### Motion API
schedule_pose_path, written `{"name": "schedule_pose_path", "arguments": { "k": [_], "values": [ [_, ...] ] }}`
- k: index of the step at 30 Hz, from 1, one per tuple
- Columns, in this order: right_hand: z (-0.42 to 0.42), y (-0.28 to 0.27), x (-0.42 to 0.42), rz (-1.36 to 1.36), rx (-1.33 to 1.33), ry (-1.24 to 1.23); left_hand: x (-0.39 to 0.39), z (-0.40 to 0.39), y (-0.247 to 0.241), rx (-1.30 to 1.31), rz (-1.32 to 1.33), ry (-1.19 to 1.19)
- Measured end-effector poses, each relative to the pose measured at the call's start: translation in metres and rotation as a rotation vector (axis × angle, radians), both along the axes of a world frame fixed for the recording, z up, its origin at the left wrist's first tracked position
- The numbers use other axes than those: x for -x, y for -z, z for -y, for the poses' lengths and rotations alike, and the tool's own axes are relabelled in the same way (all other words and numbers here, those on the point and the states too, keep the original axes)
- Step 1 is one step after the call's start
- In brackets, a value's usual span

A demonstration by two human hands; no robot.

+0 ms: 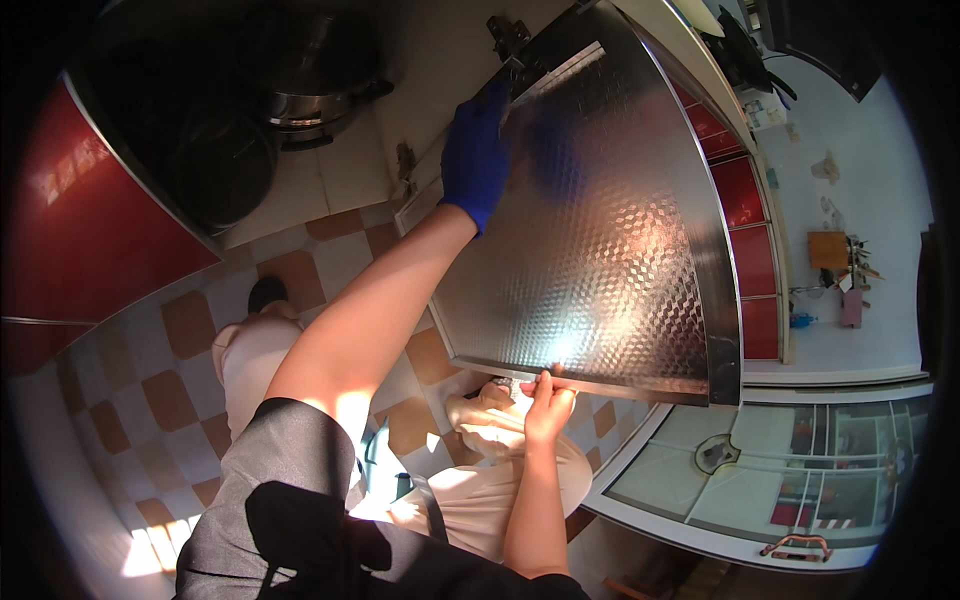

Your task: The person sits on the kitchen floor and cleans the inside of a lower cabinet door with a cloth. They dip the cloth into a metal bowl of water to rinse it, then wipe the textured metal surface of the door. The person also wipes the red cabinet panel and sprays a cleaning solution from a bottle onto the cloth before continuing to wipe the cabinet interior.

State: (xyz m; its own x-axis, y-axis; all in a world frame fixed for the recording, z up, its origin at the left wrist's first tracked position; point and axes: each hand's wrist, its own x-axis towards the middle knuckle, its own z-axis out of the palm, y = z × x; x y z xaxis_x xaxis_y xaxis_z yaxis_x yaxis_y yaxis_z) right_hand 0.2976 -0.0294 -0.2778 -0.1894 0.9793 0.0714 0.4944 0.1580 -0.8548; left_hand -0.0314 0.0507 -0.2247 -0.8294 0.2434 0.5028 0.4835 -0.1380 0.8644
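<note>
A cabinet door [585, 247] with a shiny, embossed metallic inner face stands open before me. My left hand [472, 161], in a blue rubber glove, is at the door's upper left part, near a metal hinge [510, 37]. Its fingers are in shadow, so I cannot tell whether they hold anything or press on the panel. The glove is reflected in the metallic surface. My bare right hand [551, 405] grips the door's near edge, with a fingertip on the metallic face. A pale strip [562, 71] runs across the panel beyond the glove.
Inside the dark cabinet are a steel pot [307, 112] and a round dark vessel [225, 172]. A red glossy cabinet front [97, 225] is on the left. At right stand red cabinets [750, 259] and a glass-paned door [750, 465]. Checkered floor tiles [187, 326] lie below.
</note>
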Motion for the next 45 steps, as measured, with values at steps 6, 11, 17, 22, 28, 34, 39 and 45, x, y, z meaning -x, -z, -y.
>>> {"name": "schedule_pose_path", "arguments": {
  "k": [6, 11, 17, 22, 28, 34, 39, 45],
  "values": [
    [-0.002, -0.002, -0.002, -0.019, 0.040, 0.002, -0.007, 0.002, 0.025, -0.066, 0.052, 0.064],
    [0.002, 0.001, -0.001, -0.004, 0.004, 0.016, 0.004, -0.003, -0.019, -0.103, 0.011, 0.072],
    [0.002, -0.010, 0.010, -0.021, 0.044, 0.003, -0.013, -0.004, 0.123, 0.412, 0.254, 0.084],
    [0.000, 0.000, -0.001, 0.060, -0.077, -0.015, -0.038, 0.002, 0.071, 0.275, 0.425, 0.139],
    [-0.002, 0.003, 0.001, -0.028, -0.013, 0.063, -0.075, 0.021, 0.031, -0.098, 0.672, 0.475],
    [0.002, -0.005, 0.007, 0.000, -0.026, 0.046, -0.068, -0.008, 0.126, 0.067, 0.493, 0.062],
    [-0.005, 0.004, -0.007, 0.059, -0.038, 0.008, -0.030, 0.005, 0.182, -0.040, 0.561, -0.005],
    [0.002, -0.005, 0.007, -0.011, -0.006, 0.051, 0.006, -0.017, 0.169, -0.022, 0.826, -0.052]
  ]
}}
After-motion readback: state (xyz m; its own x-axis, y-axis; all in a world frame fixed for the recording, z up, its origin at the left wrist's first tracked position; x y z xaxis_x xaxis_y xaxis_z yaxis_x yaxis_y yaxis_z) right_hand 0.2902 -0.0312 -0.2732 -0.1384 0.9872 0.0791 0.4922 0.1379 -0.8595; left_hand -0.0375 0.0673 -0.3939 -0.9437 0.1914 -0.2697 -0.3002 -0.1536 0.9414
